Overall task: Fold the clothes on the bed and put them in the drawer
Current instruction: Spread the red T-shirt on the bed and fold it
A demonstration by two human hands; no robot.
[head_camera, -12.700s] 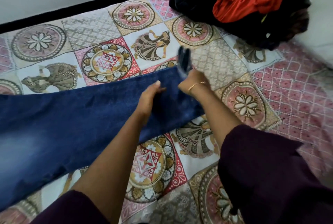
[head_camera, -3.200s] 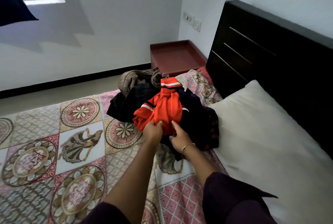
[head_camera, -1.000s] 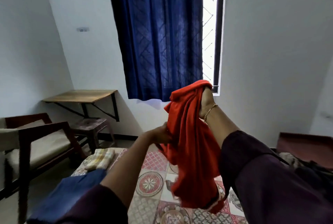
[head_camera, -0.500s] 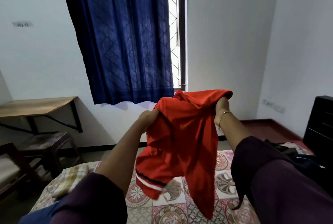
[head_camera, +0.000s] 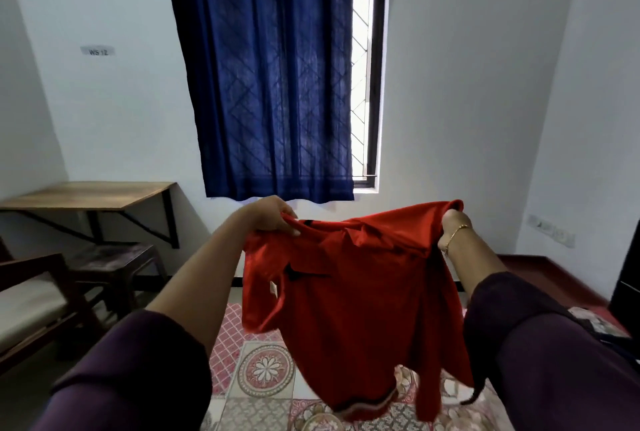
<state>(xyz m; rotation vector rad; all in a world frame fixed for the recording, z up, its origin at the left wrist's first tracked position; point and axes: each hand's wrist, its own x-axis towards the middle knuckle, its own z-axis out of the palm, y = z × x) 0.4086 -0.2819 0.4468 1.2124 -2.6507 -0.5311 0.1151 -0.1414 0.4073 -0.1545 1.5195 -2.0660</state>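
Where it hung bunched, red shirt (head_camera: 349,295) now spread, hands (head_camera: 273,216) wider apart.

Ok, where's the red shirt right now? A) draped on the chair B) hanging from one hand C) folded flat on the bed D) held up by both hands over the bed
D: the left hand and right hand each grip a top corner of the red shirt, which hangs spread above the patterned bedspread.

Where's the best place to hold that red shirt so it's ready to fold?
By its top edge, one shoulder corner in each hand, pinched from above. The left hand and right hand grip the red shirt that way: it hangs spread open above the patterned bedcover, hem lowest, probably ready to lay flat.
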